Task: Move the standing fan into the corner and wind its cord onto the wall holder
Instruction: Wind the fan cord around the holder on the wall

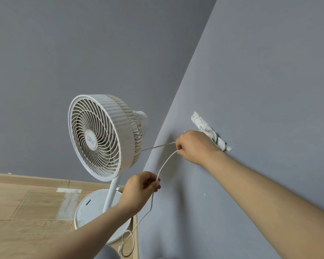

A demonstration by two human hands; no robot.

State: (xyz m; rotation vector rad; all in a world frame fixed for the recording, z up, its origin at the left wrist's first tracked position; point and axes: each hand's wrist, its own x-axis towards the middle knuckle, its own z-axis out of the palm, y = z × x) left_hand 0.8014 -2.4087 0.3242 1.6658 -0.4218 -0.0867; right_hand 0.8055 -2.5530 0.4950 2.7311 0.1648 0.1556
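The white standing fan (101, 137) stands in the corner between two grey walls, its round base (94, 208) on the wood floor. A thin white cord (165, 163) runs from behind the fan head to my right hand (195, 146), then arcs down to my left hand (140, 189) and hangs in a loop near the floor. My right hand pinches the cord just left of the white wall holder (211, 132), which has cord turns wound on it. My left hand pinches the cord lower down, in front of the fan pole.
Grey walls meet in a corner behind the fan. The right wall (260, 90) is close to my right arm. Light wood floor (26, 212) with a pale tape patch (68, 199) lies left of the fan base, with a wooden skirting along the wall.
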